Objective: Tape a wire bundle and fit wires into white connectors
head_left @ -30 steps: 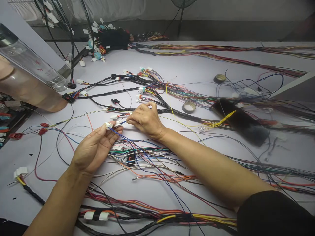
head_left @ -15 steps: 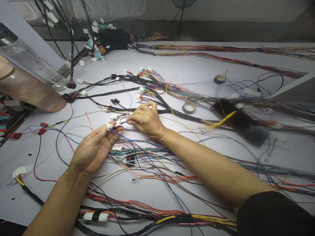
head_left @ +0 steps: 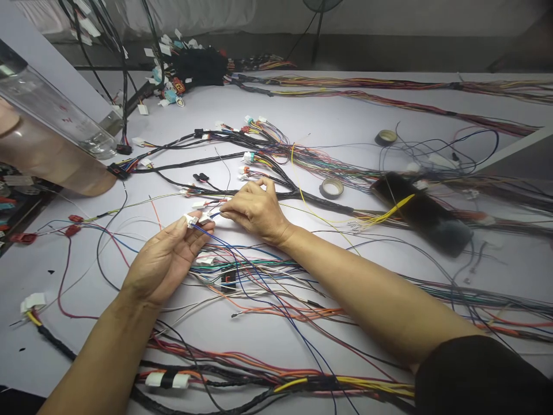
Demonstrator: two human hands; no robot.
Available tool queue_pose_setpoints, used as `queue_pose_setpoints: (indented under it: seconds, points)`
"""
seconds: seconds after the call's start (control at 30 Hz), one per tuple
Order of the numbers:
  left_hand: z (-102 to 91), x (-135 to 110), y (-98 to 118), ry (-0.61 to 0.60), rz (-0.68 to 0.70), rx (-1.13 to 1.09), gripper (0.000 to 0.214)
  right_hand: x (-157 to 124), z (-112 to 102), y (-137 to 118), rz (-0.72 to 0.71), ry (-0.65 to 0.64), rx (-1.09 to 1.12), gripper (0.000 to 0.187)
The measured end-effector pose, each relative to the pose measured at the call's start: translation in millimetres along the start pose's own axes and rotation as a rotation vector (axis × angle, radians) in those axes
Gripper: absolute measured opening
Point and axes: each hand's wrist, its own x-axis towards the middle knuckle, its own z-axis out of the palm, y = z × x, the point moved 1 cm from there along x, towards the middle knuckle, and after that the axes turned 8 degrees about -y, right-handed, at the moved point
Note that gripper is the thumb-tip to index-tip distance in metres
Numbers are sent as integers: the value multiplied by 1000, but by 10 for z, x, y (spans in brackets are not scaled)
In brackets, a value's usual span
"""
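My left hand (head_left: 166,259) lies palm up over the white table (head_left: 345,132), its thumb and fingers pinching a small white connector (head_left: 191,220) with blue wires trailing from it. My right hand (head_left: 254,210) reaches in from the right, its fingertips pinched on a thin blue wire (head_left: 215,215) right beside a second white connector (head_left: 204,217). The two hands nearly meet. Beneath them lies a loose tangle of coloured wires (head_left: 259,276) with a small black and red connector (head_left: 227,279) in it.
A black-taped wire harness (head_left: 302,196) crosses the middle. Two tape rolls (head_left: 331,187) (head_left: 386,138) and a black phone (head_left: 421,213) lie to the right. Red connectors (head_left: 73,225) sit at the left, a clear bottle (head_left: 52,109) at upper left, more bundles along the front edge.
Nothing but a slight shift of the view; both hands keep the same hold in the same place.
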Motion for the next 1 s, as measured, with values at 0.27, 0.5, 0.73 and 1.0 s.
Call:
queue_pose_setpoints:
  seconds: [0.27,0.5,0.73,1.0]
  points:
    - [29,11,-19,6,-11,-7,20,11,-33,-19,-3,-22,-16,25]
    - [16,3,-16,1,0,-8,20,1,-11,-12,-23,-21,-9,26]
    - [25,10,-28,-10,-4,9,20,-9,4,-3,-43,4,-7,24]
    - [16,0,-28,-30,62,10,20,-3,25,1,-57,47,24,25]
